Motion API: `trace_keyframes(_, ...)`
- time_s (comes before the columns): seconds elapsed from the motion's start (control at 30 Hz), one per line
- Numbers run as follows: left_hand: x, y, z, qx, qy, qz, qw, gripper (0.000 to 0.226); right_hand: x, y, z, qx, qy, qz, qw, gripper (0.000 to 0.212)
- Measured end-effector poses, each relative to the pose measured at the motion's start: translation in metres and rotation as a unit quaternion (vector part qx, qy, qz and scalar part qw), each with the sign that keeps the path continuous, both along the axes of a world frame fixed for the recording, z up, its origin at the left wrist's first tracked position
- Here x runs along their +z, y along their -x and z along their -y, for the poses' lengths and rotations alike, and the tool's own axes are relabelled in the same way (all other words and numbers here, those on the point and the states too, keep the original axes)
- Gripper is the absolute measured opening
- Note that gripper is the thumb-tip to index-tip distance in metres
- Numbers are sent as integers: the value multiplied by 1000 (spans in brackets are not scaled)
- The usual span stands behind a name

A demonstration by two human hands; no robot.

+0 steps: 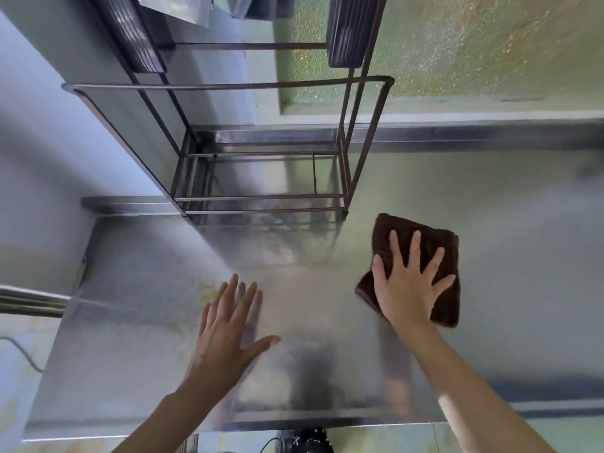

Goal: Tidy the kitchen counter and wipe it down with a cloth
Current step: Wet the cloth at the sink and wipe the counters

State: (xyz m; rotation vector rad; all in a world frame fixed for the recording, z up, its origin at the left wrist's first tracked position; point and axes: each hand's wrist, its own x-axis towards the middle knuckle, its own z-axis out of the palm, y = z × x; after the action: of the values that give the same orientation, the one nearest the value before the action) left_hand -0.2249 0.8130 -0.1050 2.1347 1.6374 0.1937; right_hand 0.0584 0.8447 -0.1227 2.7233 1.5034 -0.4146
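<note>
Right now the right hand [407, 286] lies flat on a dark brown cloth [421, 256], fingers straight and spread wide, palm pressing it onto the steel desk [310, 371]; no curl round the fabric, just pressure from above. Cloth is folded into a rough square, sits on the right-centre part of the desk, just in front of and to the right of the near right leg of a wire rack [261, 178]. Cloth's far corner is near that leg but whether they touch I can't tell. The left hand [228, 331] is also open, fingers straight and close together, thumb out to the right, laid palm-down on or just over the bare desk, left of centre, well apart from the cloth w/ nothing in its grip. Whether it really touches the surface can't be told; a faint reflection shows under the fingers. Rack is dark metal, several tiers, stands at the back left of the desk against a pale wall [39, 142], lower tiers look bare. Behind the desk, a frosted window pane [474, 44] w/ a greenish sill. Desk's front edge runs along the bottom, a dark cable [23, 351] trails at far left below it. Edges of the view are blurred.
</note>
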Motion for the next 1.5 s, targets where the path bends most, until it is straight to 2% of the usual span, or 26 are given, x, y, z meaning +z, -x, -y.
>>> trace_keyframes(0.07, 5, -1, -5, 5, 3, -6, 1000, 86, 1, 39, 1, 53, -18, 9, 998, 56)
trace_keyframes(0.13, 9, -2, -9, 6, 4, -30, 1000, 85, -2, 73, 18, 179, -30, 20, 983, 58)
trace_keyframes(0.2, 11, -4, -12, 1, 13, -50, 999, 85, -2, 72, 30, 286, -15, 10, 958, 57)
trace_keyframes(0.27, 13, -6, -14, -10, 15, -72, 997, 85, -4, 42, 24, 328, -28, 18, 944, 57)
trace_keyframes(0.33, 13, -7, -15, -13, 17, -80, 997, 84, -2, 11, 10, 281, -21, 42, 959, 56)
trace_keyframes(0.4, 14, -5, -17, -4, 15, -75, 997, 85, 1, 2, -7, 176, -10, 28, 984, 53)
trace_keyframes(0.47, 16, 1, -19, 7, 16, -68, 998, 86, 0, 24, -20, 72, -7, -2, 997, 52)
trace_keyframes(0.5, 17, 5, -20, 14, 18, -65, 998, 88, 2, 44, -23, 53, -4, -11, 999, 53)
trace_keyframes(0.57, 16, 16, -20, 30, 32, -62, 997, 94, 4, 88, -18, 111, -25, -17, 993, 53)
trace_keyframes(0.63, 15, 28, -21, 36, 47, -67, 996, 99, 3, 119, -3, 235, -14, -16, 972, 54)
trace_keyframes(0.73, 17, 45, -26, 25, 53, -70, 996, 103, 4, 111, 0, 324, -18, -17, 946, 53)
trace_keyframes(0.8, 21, 57, -33, 26, 61, -61, 996, 108, 2, 91, -3, 307, -12, 10, 952, 52)
trace_keyframes(0.9, 27, 78, -43, 15, 60, -54, 997, 113, 6, 86, -13, 169, -12, 5, 985, 51)
trace_keyframes(1.0, 23, 106, -43, -12, 63, -72, 995, 117, 8, 130, -23, 31, -4, -39, 999, 51)
trace_keyframes(1.07, 15, 128, -36, -30, 66, -105, 992, 120, 8, 177, -18, 82, -14, -41, 996, 51)
trace_keyframes(1.13, 7, 148, -31, -42, 78, -132, 987, 123, 5, 218, -2, 226, -23, -36, 973, 53)
trace_keyframes(1.2, 5, 164, -30, -41, 87, -129, 987, 125, 5, 226, 5, 322, 0, -32, 946, 55)
trace_keyframes(1.23, 7, 171, -30, -44, 85, -121, 988, 125, 5, 216, 2, 333, 8, -28, 942, 57)
trace_keyframes(1.3, 13, 185, -30, -53, 77, -104, 990, 122, 5, 191, -4, 282, 14, -20, 959, 57)
trace_keyframes(1.37, 16, 201, -31, -48, 68, -102, 991, 120, 6, 179, -9, 146, 2, -32, 989, 51)
trace_keyframes(1.43, 15, 218, -30, -43, 74, -118, 989, 125, 5, 206, -8, 53, -11, -51, 997, 51)
trace_keyframes(1.5, 10, 229, -27, -48, 92, -127, 987, 132, 6, 257, 7, 100, -29, -23, 994, 51)
